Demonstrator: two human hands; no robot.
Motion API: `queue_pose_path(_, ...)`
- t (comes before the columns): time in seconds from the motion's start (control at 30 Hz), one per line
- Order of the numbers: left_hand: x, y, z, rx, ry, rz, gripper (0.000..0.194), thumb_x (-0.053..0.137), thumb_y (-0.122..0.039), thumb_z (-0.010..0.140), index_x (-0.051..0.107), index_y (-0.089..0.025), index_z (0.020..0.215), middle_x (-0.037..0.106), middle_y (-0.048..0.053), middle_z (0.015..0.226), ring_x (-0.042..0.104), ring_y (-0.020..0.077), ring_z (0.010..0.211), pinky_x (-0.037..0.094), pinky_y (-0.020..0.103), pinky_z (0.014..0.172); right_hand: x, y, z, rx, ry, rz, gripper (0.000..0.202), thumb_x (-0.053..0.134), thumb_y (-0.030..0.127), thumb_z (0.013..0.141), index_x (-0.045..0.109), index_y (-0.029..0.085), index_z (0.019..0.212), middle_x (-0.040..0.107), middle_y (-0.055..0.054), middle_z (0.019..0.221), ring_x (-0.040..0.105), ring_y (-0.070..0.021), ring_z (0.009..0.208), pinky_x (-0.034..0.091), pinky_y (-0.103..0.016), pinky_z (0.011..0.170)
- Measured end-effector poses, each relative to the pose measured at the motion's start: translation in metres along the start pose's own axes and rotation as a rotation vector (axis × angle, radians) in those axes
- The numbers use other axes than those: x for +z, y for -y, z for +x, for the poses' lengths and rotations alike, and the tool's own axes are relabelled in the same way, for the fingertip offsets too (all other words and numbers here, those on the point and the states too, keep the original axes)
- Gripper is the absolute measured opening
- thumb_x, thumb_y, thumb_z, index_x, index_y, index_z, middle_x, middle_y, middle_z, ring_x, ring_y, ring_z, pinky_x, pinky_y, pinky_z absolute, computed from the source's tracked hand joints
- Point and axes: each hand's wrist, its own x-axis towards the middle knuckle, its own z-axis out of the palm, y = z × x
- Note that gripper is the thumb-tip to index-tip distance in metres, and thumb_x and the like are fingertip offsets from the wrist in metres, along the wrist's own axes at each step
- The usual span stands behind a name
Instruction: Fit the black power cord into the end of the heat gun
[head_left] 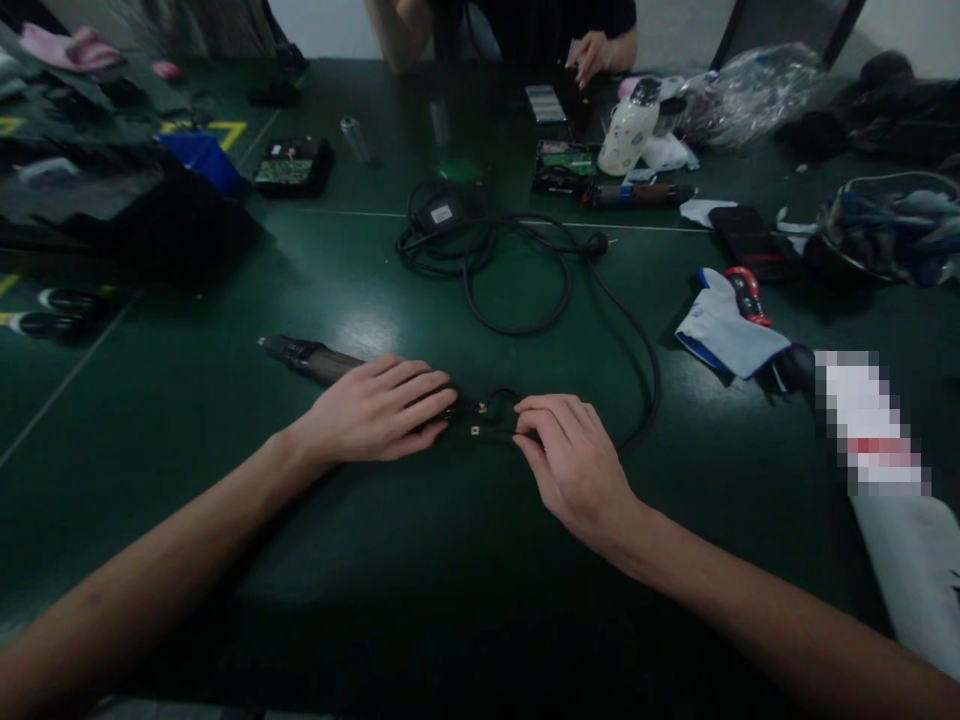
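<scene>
My left hand is wrapped over an electric screwdriver that lies on the green tabletop, its bit end pointing left. The fingers hide the tool's rear end. Just right of them, thin dark wires end in small gold-coloured terminals, one above the other, apart from my fingertips. My right hand pinches the dark wires a little behind these terminals, thumb and forefinger together. A black power cord runs from near my right hand up to a loose coil and a plug.
A black adapter sits by the coil. To the right lie a white-blue glove and a red-black handle. Beyond are another screwdriver, a circuit board in a case, a bottle and a person's hand.
</scene>
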Motion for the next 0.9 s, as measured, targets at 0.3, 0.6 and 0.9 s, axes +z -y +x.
queue_pose_path(0.3,0.001,0.007,0.002,-0.046,0.037,0.0,0.035,0.058,-0.04,0.101,0.061,-0.023,0.131,0.066,0.009,0.125,0.065,0.0238,0.106,0.053,0.035,0.082,0.003,-0.001,-0.006,0.061,-0.003,-0.005,0.011,0.047,0.024,0.107,0.056,0.017,0.11,0.066,-0.003,0.09,0.06,-0.0165,0.071,0.043,-0.032,0.066)
queue_pose_path(0.6,0.001,-0.027,0.015,-0.055,0.007,-0.036,0.033,0.056,-0.036,0.103,0.059,-0.018,0.131,0.066,0.009,0.126,0.064,0.0242,0.109,0.053,0.037,0.088,0.0,0.003,-0.006,-0.013,0.109,0.007,0.02,0.05,0.029,0.107,0.06,0.021,0.121,0.071,-0.005,0.11,0.068,-0.017,0.09,0.048,-0.03,0.075)
queue_pose_path(0.9,-0.001,-0.046,0.025,-0.102,0.016,-0.068,0.03,0.056,-0.032,0.103,0.059,-0.017,0.129,0.064,0.009,0.127,0.063,0.0251,0.112,0.053,0.039,0.091,0.003,0.0,-0.007,0.057,0.119,-0.1,0.026,0.054,0.046,0.105,0.059,0.02,0.101,0.07,-0.001,0.088,0.063,-0.0135,0.066,0.036,-0.029,0.058)
